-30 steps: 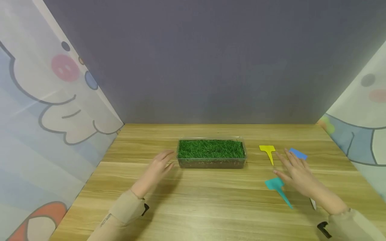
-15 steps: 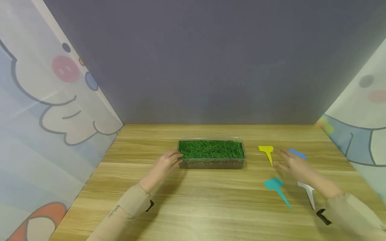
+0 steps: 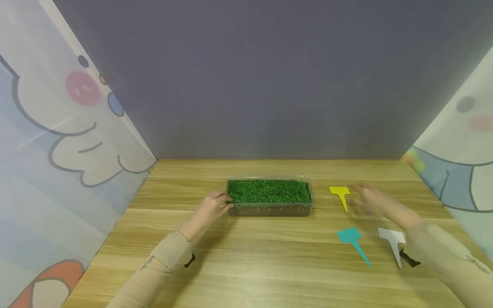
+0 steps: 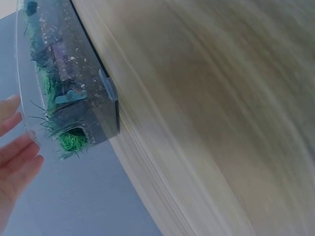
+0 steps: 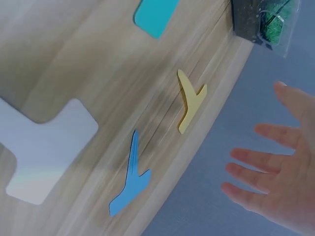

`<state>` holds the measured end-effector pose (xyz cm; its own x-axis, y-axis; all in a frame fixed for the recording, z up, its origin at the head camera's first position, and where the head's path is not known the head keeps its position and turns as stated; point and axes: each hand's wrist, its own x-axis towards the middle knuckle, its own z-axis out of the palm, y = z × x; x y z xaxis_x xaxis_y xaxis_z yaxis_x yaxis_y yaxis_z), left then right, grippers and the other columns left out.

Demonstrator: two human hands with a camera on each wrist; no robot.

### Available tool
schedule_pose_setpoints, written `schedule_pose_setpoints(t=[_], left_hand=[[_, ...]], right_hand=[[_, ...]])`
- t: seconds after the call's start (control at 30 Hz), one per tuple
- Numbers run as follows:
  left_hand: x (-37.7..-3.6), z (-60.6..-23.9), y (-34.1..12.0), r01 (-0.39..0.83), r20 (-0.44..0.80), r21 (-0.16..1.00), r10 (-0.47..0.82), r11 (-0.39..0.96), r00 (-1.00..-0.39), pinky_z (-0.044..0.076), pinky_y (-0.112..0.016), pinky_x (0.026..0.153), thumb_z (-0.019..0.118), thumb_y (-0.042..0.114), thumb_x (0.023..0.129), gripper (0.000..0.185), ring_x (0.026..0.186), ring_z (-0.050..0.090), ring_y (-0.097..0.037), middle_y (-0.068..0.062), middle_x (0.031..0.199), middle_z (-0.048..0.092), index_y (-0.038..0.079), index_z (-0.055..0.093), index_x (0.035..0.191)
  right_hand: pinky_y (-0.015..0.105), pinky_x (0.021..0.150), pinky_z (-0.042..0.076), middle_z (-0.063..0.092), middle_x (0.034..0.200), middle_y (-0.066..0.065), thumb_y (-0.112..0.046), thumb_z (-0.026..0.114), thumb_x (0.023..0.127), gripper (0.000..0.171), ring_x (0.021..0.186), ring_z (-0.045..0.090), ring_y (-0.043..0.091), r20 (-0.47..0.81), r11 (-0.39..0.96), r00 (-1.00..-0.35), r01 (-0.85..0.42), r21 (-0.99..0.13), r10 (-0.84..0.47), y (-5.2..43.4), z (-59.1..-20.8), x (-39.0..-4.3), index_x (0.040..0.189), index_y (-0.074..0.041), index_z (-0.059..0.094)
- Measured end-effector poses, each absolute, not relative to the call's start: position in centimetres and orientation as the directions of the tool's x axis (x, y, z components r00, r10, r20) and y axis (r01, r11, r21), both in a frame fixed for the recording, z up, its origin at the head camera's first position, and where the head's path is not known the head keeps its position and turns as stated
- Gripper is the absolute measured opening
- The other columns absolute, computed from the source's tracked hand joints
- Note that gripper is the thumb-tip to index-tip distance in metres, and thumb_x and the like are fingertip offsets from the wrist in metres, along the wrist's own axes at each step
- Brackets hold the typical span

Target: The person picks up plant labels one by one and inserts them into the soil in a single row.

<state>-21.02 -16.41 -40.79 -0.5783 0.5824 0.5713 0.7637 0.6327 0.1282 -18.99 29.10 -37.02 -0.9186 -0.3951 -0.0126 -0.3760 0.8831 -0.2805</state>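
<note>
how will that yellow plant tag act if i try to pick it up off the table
The yellow plant tag looks thin and lies flat on the table, so it is probably light and likely hard to pinch by its edge. It may slide on the smooth wood when pushed. Being flat, it should not roll.

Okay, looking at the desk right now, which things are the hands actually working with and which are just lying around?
In hand:
- grass tray, touched at its end by the left hand
- blue plant tag and yellow plant tag, nearest the open right hand, which hovers above them

Lying about:
- teal plant tag
- white plant tag
- cartoon curtains
</note>
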Motion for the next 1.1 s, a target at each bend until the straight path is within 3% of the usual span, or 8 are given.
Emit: schedule_pose_setpoints(t=[0.3, 0.47, 0.6, 0.7, 0.9, 1.1], left_hand=[[-21.3, -40.7, -16.5, 0.749, 0.534, 0.119, 0.594, 0.652, -0.602, 0.05, -0.021, 0.071, 0.074, 0.008, 0.069, 0.012, 0.077, 0.057, -0.016, -0.005, 0.08, 0.061, 0.004, 0.065, 0.076], [-21.4, -40.6, -16.4, 0.763, 0.558, 0.106, 0.597, 0.637, -0.576, 0.05, -0.021, 0.068, 0.075, 0.008, 0.067, 0.013, 0.073, 0.057, -0.016, -0.005, 0.076, 0.061, 0.003, 0.065, 0.074], [-21.4, -40.6, -16.3, 0.767, 0.555, 0.114, 0.6, 0.631, -0.576, 0.051, -0.023, 0.067, 0.075, 0.009, 0.067, 0.013, 0.071, 0.057, -0.016, -0.005, 0.075, 0.061, 0.003, 0.065, 0.073], [-21.4, -40.5, -16.3, 0.755, 0.536, 0.125, 0.596, 0.644, -0.598, 0.051, -0.027, 0.073, 0.074, 0.009, 0.069, 0.012, 0.071, 0.057, -0.016, -0.004, 0.074, 0.061, 0.003, 0.065, 0.072], [-21.4, -40.5, -16.2, 0.74, 0.519, 0.129, 0.591, 0.66, -0.617, 0.051, -0.023, 0.068, 0.074, 0.01, 0.069, 0.012, 0.071, 0.057, -0.015, -0.004, 0.074, 0.062, 0.004, 0.065, 0.072], [-21.6, -40.8, -16.2, 0.761, 0.554, 0.114, 0.595, 0.638, -0.582, 0.048, -0.019, 0.059, 0.075, 0.009, 0.067, 0.013, 0.067, 0.053, -0.014, -0.003, 0.07, 0.06, 0.003, 0.063, 0.07]], right_hand=[[0.057, 0.079, 0.042, 0.041, 0.117, 0.04, -0.02, 0.054, 0.088, 0.052, 0.094, 0.052, 0.048, -0.103, 0.877, -0.907, -0.359, -0.319, -0.409, 28.8, -37.0, -21.2, 0.121, 0.017, 0.037], [0.047, 0.073, 0.048, 0.047, 0.111, 0.037, -0.018, 0.056, 0.087, 0.052, 0.076, 0.059, 0.034, -0.156, 0.884, -0.897, -0.355, -0.304, -0.414, 28.3, -37.3, -22.5, 0.12, 0.017, 0.039], [0.05, 0.077, 0.046, 0.045, 0.116, 0.036, -0.017, 0.058, 0.085, 0.051, 0.088, 0.056, 0.04, -0.19, 0.889, -0.89, -0.35, -0.296, -0.414, 28.0, -37.6, -23.3, 0.121, 0.015, 0.041], [0.055, 0.083, 0.04, 0.043, 0.12, 0.034, -0.016, 0.058, 0.085, 0.048, 0.105, 0.043, 0.049, -0.206, 0.894, -0.891, -0.338, -0.294, -0.405, 27.9, -38.0, -23.8, 0.121, 0.012, 0.043], [0.056, 0.086, 0.038, 0.043, 0.121, 0.033, -0.013, 0.061, 0.082, 0.047, 0.109, 0.04, 0.049, -0.211, 0.886, -0.887, -0.334, -0.322, -0.412, 27.9, -39.0, -25.0, 0.119, 0.012, 0.046], [0.054, 0.085, 0.04, 0.047, 0.116, 0.033, -0.009, 0.066, 0.078, 0.046, 0.106, 0.042, 0.049, -0.208, 0.881, -0.887, -0.329, -0.339, -0.411, 28.1, -39.7, -26.1, 0.113, 0.014, 0.049]])
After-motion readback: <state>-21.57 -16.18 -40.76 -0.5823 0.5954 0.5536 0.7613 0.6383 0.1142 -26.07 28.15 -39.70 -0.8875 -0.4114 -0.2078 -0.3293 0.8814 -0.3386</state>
